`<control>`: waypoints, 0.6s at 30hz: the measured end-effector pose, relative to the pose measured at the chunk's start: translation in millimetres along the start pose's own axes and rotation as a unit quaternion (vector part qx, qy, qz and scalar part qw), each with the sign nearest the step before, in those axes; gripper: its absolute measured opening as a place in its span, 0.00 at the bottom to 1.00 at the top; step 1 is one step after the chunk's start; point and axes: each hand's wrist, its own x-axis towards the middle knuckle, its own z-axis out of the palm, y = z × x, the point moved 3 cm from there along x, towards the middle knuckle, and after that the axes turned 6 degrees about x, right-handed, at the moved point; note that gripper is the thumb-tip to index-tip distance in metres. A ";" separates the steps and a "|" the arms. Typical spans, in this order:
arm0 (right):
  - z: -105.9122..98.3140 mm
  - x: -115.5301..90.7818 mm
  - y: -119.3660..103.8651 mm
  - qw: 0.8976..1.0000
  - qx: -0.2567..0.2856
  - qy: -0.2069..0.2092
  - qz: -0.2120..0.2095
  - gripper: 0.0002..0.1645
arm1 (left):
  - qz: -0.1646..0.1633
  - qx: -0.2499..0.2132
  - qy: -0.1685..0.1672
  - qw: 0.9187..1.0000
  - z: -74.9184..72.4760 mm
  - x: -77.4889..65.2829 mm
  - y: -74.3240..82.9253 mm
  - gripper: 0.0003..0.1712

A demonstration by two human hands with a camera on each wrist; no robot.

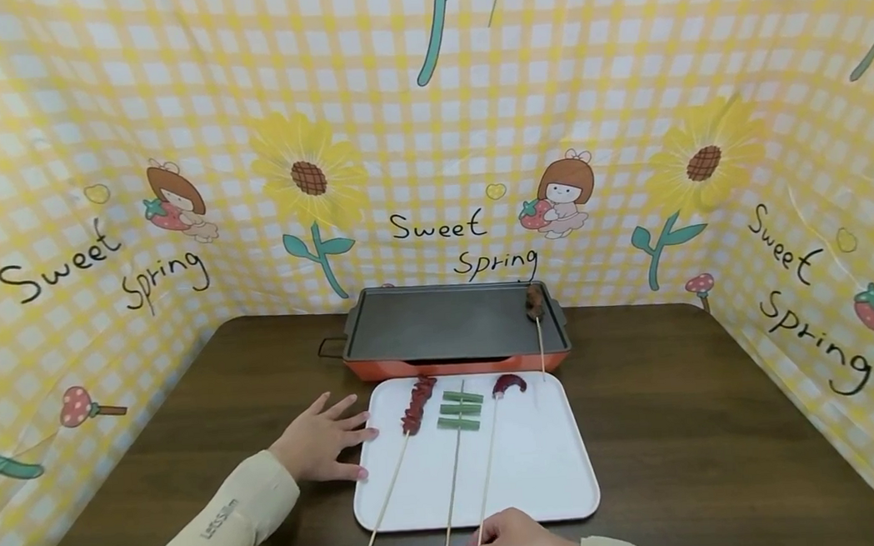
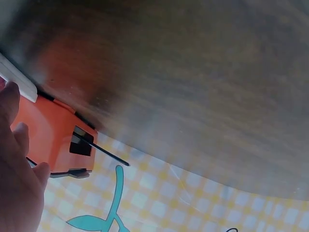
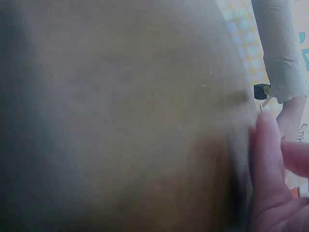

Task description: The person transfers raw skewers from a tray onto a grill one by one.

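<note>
In the head view, my right hand (image 1: 519, 540) pinches the lower end of a wooden skewer (image 1: 488, 470). A curled, dark red piece of food (image 1: 509, 385) is on that skewer's tip, over the white tray (image 1: 547, 475). My left hand (image 1: 322, 440) lies with spread fingers at the tray's left edge, fingertips touching the rim. Left of the pinched skewer, a skewer of green pieces (image 1: 460, 409) and a skewer of red meat (image 1: 418, 406) lie on the tray, their sticks reaching past its front edge.
Behind the tray stands an orange electric griddle (image 1: 440, 319) with a black plate and a wire handle at its left. A browned skewer (image 1: 534, 302) lies on the griddle's right side, its stick pointing toward the tray. Patterned cloth (image 1: 429, 140) surrounds the dark wooden table (image 1: 664, 426).
</note>
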 end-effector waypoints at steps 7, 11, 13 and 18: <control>0.7 -7.4 1.8 0.997 0.055 0.052 -0.001 0.04 | 0.008 -0.008 0.008 1.000 -3.8 -0.6 2.0 0.41; -1.3 -8.5 1.1 0.998 0.040 0.051 -0.011 0.04 | 0.009 -0.013 0.008 1.000 -2.1 -3.0 1.6 0.41; -2.6 -9.5 1.5 0.998 0.037 0.049 -0.017 0.04 | 0.011 -0.013 0.014 1.000 -0.5 -2.8 1.9 0.42; -2.8 -11.6 -0.5 0.998 0.040 0.038 -0.033 0.06 | 0.015 -0.018 0.022 0.999 -3.3 -2.0 3.0 0.42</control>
